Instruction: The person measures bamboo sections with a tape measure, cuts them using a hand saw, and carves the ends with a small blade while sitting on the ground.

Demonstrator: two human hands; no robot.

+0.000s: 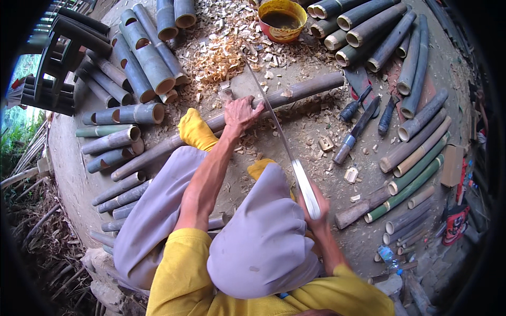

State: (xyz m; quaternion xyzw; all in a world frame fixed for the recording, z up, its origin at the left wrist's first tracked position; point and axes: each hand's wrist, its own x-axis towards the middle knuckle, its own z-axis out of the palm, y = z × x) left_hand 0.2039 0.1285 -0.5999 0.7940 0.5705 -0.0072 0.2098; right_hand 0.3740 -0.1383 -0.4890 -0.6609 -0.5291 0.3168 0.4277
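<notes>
One long bamboo pole (295, 94) under left hand (240, 113). One saw (284, 142) in right hand (316, 210). One bowl (282, 20). Three dark-handled tools (363, 118). Two yellow socks (196, 129). Cut bamboo sections: dozens, uncountable.

Open-air bamboo workshop on a bare earthen floor (274, 84)

Stacks of cut grey-green bamboo tube sections (142, 58) are ringing the ground, pale wood chips and shavings (221, 52) are littering it, dark-handled knives and chisels (363, 118) are lying loose, and grass (16, 142) is showing at the edge.
</notes>
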